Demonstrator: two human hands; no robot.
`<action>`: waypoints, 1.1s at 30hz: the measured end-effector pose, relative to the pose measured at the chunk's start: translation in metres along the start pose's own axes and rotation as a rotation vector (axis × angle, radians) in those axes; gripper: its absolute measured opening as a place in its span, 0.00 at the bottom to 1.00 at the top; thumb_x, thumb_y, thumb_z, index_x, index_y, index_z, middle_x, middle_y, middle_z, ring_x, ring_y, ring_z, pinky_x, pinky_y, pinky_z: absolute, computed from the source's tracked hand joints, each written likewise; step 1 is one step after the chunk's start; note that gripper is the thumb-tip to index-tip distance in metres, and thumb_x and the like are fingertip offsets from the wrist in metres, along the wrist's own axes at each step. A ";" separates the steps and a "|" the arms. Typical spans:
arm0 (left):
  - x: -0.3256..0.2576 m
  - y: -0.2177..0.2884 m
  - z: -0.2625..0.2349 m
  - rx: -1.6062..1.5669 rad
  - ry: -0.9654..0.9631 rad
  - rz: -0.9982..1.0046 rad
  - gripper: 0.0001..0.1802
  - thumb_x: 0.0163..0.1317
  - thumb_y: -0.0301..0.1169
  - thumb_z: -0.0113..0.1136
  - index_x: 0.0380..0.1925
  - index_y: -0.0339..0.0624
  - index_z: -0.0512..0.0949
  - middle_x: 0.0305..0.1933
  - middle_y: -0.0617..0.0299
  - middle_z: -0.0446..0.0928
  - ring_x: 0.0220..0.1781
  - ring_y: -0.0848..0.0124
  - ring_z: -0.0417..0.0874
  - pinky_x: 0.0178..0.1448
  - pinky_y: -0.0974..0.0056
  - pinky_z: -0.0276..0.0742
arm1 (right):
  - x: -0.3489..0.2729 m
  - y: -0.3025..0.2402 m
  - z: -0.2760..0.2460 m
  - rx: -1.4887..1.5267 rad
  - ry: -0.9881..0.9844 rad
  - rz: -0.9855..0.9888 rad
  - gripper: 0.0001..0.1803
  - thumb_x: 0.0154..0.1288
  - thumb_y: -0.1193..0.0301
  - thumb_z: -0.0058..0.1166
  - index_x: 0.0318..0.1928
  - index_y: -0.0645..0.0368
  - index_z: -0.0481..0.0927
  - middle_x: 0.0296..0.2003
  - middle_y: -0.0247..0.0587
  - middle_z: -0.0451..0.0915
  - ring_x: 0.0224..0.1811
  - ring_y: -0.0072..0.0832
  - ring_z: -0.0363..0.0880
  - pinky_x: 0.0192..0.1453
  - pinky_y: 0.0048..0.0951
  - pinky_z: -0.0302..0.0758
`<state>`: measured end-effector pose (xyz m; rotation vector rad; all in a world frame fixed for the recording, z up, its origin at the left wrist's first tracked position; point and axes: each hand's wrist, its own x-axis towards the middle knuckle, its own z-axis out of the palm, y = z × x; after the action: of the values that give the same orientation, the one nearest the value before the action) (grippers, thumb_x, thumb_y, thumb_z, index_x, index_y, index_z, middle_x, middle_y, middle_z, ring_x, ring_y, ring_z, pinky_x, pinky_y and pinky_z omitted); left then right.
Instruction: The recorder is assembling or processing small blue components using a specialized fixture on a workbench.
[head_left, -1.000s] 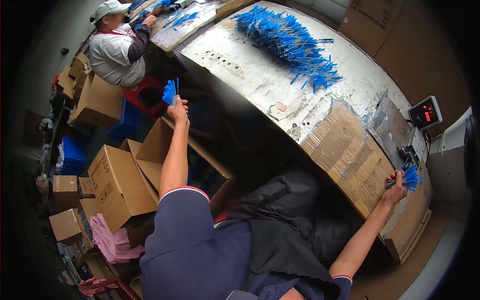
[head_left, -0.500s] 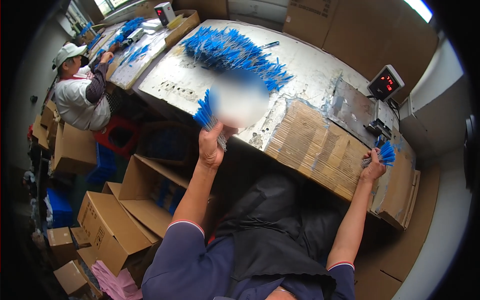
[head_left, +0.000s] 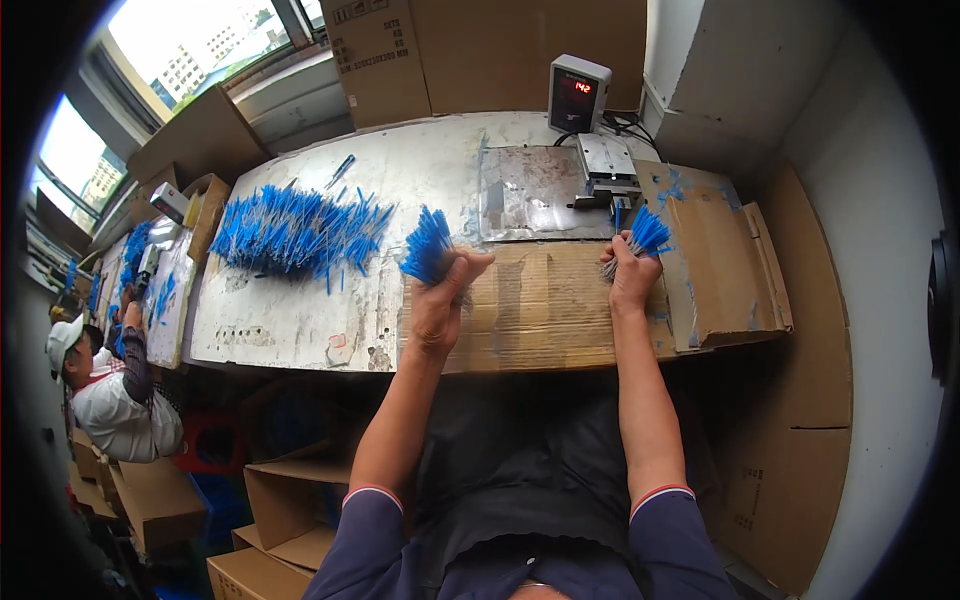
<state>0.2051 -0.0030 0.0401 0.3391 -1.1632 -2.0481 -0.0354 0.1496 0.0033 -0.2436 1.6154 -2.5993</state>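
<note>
My left hand (head_left: 438, 308) is closed round a bundle of thin grey wires with blue ends (head_left: 428, 245), above the cardboard's left part. Its thumb and a finger reach toward the right. My right hand (head_left: 630, 280) grips a smaller bundle of the same blue-ended wires (head_left: 651, 235). One blue wire end (head_left: 617, 217) stands apart from that bundle, between my right fingertips and a small metal bench machine (head_left: 607, 168); I cannot tell whether it touches the machine. A large pile of blue-ended wires (head_left: 295, 232) lies on the white table (head_left: 270, 325) at left.
Flat cardboard (head_left: 530, 315) covers the near edge, below a metal plate (head_left: 530, 190). A counter box with red digits (head_left: 578, 95) stands behind the machine. A pen (head_left: 341, 170) lies beyond the pile. At far left a person (head_left: 120, 405) works at another table; open cartons (head_left: 285, 510) stand below.
My view has turned toward the right. My left hand with its bundle has come over the cardboard. My right hand has moved up beside the machine, and the red digits differ.
</note>
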 end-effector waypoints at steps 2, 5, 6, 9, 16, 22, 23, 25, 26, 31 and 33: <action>0.012 -0.018 0.004 0.074 -0.022 0.002 0.06 0.69 0.26 0.63 0.44 0.39 0.80 0.45 0.53 0.87 0.55 0.60 0.86 0.68 0.53 0.76 | -0.001 -0.002 0.002 -0.005 -0.010 0.010 0.07 0.60 0.82 0.61 0.39 0.65 0.78 0.29 0.38 0.80 0.24 0.24 0.80 0.26 0.27 0.80; 0.023 -0.034 0.002 0.334 0.081 -0.015 0.05 0.67 0.22 0.64 0.41 0.37 0.81 0.43 0.52 0.87 0.53 0.61 0.87 0.65 0.55 0.76 | 0.000 -0.007 0.005 -0.014 -0.047 0.040 0.07 0.60 0.81 0.60 0.39 0.65 0.79 0.28 0.37 0.80 0.23 0.24 0.80 0.26 0.26 0.80; 0.024 -0.033 0.010 0.340 0.074 -0.027 0.05 0.67 0.22 0.64 0.41 0.37 0.81 0.43 0.52 0.87 0.53 0.61 0.87 0.65 0.55 0.76 | 0.003 -0.006 0.003 -0.020 -0.057 0.050 0.07 0.60 0.81 0.60 0.39 0.65 0.79 0.28 0.37 0.80 0.23 0.24 0.80 0.26 0.26 0.79; 0.034 -0.033 0.022 0.275 0.082 -0.005 0.04 0.65 0.22 0.65 0.39 0.39 0.83 0.38 0.61 0.86 0.44 0.70 0.86 0.57 0.63 0.77 | 0.009 -0.004 -0.003 -0.032 -0.055 0.070 0.06 0.61 0.81 0.60 0.39 0.66 0.79 0.28 0.37 0.81 0.23 0.23 0.80 0.25 0.25 0.79; 0.044 -0.056 0.008 0.091 0.047 -0.141 0.07 0.71 0.25 0.61 0.46 0.40 0.77 0.39 0.57 0.83 0.43 0.62 0.87 0.52 0.56 0.84 | 0.003 0.002 0.002 -0.061 -0.089 0.095 0.04 0.63 0.79 0.59 0.38 0.65 0.80 0.27 0.36 0.81 0.23 0.21 0.80 0.25 0.24 0.80; 0.056 -0.027 0.015 0.444 0.024 -0.159 0.05 0.69 0.28 0.65 0.40 0.38 0.82 0.34 0.62 0.82 0.34 0.74 0.82 0.38 0.67 0.78 | 0.006 0.003 0.002 -0.055 -0.086 0.102 0.04 0.62 0.79 0.59 0.38 0.66 0.81 0.27 0.36 0.82 0.23 0.21 0.80 0.25 0.24 0.80; 0.055 -0.016 0.011 0.584 0.006 -0.196 0.05 0.66 0.27 0.67 0.40 0.39 0.83 0.34 0.64 0.81 0.35 0.73 0.82 0.40 0.66 0.77 | 0.005 0.003 0.004 -0.051 -0.095 0.097 0.04 0.62 0.79 0.59 0.38 0.66 0.81 0.27 0.36 0.82 0.23 0.21 0.80 0.25 0.24 0.80; 0.045 -0.004 0.021 0.865 -0.148 -0.099 0.06 0.65 0.26 0.66 0.41 0.39 0.83 0.34 0.63 0.82 0.36 0.71 0.82 0.42 0.65 0.78 | 0.007 0.003 -0.002 -0.048 -0.084 0.091 0.05 0.62 0.79 0.59 0.38 0.66 0.81 0.27 0.36 0.82 0.23 0.21 0.80 0.25 0.24 0.80; 0.039 0.005 0.025 1.149 -0.297 0.022 0.08 0.65 0.25 0.66 0.43 0.40 0.83 0.35 0.63 0.82 0.38 0.69 0.83 0.45 0.64 0.78 | 0.007 0.003 -0.001 -0.032 -0.088 0.084 0.05 0.62 0.78 0.59 0.38 0.66 0.81 0.27 0.37 0.82 0.23 0.21 0.80 0.25 0.25 0.80; 0.027 -0.004 0.026 1.353 -0.855 0.232 0.21 0.52 0.17 0.63 0.48 0.40 0.80 0.53 0.54 0.79 0.53 0.50 0.82 0.55 0.54 0.80 | 0.008 0.002 0.000 -0.054 -0.092 0.100 0.04 0.61 0.78 0.59 0.36 0.66 0.81 0.26 0.37 0.82 0.23 0.21 0.81 0.24 0.25 0.80; 0.030 -0.004 0.023 1.459 -0.878 0.237 0.20 0.53 0.17 0.62 0.47 0.40 0.79 0.51 0.54 0.78 0.52 0.51 0.82 0.54 0.54 0.80 | 0.008 0.001 -0.001 -0.050 -0.094 0.095 0.04 0.61 0.79 0.59 0.36 0.66 0.81 0.26 0.37 0.82 0.22 0.21 0.81 0.24 0.25 0.80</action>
<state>0.1700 -0.0086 0.0529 -0.0941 -2.9195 -0.7305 -0.0438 0.1492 0.0027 -0.2795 1.6200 -2.4424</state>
